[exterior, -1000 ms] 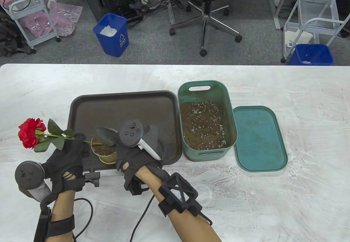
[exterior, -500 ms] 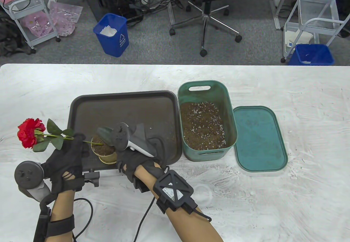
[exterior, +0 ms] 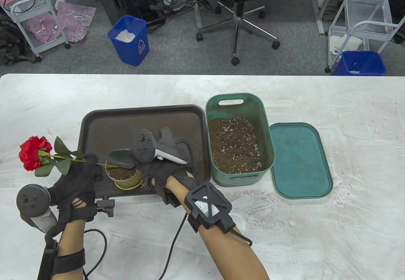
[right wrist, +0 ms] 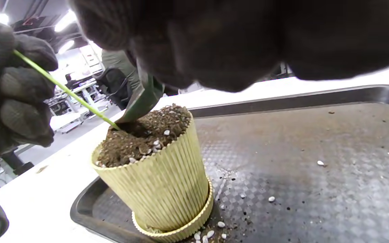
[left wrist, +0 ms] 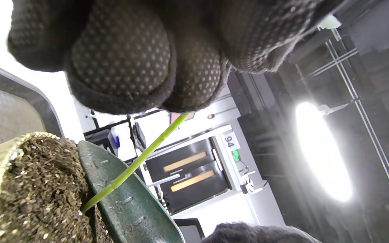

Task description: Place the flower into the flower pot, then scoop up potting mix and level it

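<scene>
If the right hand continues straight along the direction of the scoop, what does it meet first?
Probably the potting mix in the flower pot: the scoop held by the right hand already points down into it, beside the flower stem.

left hand (exterior: 77,183) fingers pinched, right hand (exterior: 167,174) curled

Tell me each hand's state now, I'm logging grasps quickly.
Left hand: fingers pinch the red artificial flower's green stem.
Right hand: holds the dark green trowel.
</scene>
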### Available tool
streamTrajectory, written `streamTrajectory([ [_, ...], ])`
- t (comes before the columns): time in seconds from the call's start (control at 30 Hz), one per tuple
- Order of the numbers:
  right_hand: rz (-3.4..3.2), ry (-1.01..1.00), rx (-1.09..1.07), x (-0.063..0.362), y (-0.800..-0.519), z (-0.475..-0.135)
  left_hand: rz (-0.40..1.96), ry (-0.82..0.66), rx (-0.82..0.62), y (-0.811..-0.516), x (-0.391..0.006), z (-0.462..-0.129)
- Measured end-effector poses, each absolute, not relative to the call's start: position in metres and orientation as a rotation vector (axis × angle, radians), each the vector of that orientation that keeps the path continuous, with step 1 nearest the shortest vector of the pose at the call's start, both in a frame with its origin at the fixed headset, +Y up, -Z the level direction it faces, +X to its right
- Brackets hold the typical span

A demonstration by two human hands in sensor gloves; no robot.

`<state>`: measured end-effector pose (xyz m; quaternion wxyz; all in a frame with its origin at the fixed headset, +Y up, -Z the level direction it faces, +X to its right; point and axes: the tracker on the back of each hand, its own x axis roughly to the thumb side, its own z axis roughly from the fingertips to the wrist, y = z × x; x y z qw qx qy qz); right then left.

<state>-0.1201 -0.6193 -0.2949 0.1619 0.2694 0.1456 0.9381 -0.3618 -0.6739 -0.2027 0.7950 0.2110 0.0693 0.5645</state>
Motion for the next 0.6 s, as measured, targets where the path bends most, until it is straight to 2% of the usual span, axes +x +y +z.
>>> streamTrajectory([
  [0.23, 2.71, 0.664, 0.777, -0.123, -0.634, -0.311, 1.209, 0.14, 0.445, -0.675, -0.362, -0.204],
  [0.37, 2.707, 0.669, 0.786, -0.122, -0.639, -0.307, 1.206, 0.145, 0.447, -0.675, -0.362, -0.204],
  [0.47, 2.676, 0.51, 0.804, -0.117, -0.633, -0.296, 1.208, 0.148, 0.448, -0.675, -0.362, -0.205],
  [0.53, 2.601, 0.379, 0.679, -0.106, -0.628, -0.29, 1.206, 0.15, 0.45, -0.675, -0.363, -0.204],
  [0.6, 2.421, 0.337, 0.54, -0.092, -0.626, -0.281, 1.205, 0.151, 0.453, -0.675, -0.363, -0.204],
])
